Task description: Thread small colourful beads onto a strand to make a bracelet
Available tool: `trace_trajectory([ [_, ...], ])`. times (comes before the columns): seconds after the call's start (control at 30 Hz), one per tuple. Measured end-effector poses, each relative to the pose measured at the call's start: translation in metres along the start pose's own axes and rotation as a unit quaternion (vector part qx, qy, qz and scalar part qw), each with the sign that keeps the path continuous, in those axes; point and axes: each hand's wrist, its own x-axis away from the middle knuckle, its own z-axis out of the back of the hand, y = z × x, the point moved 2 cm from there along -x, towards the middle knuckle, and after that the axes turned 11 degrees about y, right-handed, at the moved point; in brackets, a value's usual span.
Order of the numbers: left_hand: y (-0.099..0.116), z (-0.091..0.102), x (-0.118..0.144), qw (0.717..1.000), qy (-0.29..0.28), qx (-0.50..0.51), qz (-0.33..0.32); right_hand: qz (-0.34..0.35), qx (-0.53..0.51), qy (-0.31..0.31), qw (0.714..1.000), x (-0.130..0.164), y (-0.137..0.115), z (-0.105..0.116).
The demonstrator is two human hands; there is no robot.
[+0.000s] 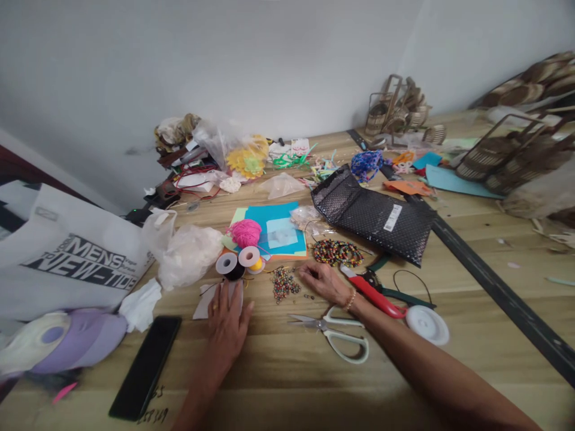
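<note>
Beadwork seems underway: the left hand (229, 317) lies flat and open on a white paper scrap (204, 302), while the right hand (324, 282), fingers loosely curled and gripping nothing, rests beside the loose beads (284, 283), which call for a fine pinch.

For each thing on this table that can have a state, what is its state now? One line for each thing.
Left hand: open, flat on a white paper piece.
Right hand: resting on the table, fingers beside the loose beads.
Scissors: blades nearly closed, lying flat.
Red-handled cutter: lying flat; open or closed, cannot tell.
Phone: screen dark.
Black bubble mailer: lying flat.
Thread spools: lying on their sides.
Pink yarn ball: wound.
</note>
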Motion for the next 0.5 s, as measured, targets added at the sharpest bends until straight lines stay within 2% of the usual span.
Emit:
trace_trajectory([
  [0.1,0.019,0.003,-0.008,0.994,-0.013,0.107,-0.037,0.024,0.024,-0.054,0.998,-0.001,-0.007,0.008],
  [0.23,0.043,-0.01,-0.017,0.966,-0.11,0.228,-0.06,0.054,0.148,-0.155,0.975,0.001,-0.021,0.022],
  [0.4,0.055,-0.038,-0.038,0.957,-0.164,0.234,-0.057,0.038,0.301,-0.208,0.93,0.008,-0.036,0.028],
  [0.5,0.056,-0.049,-0.047,0.955,-0.181,0.222,-0.074,0.038,0.323,-0.231,0.917,0.009,-0.039,0.022],
])
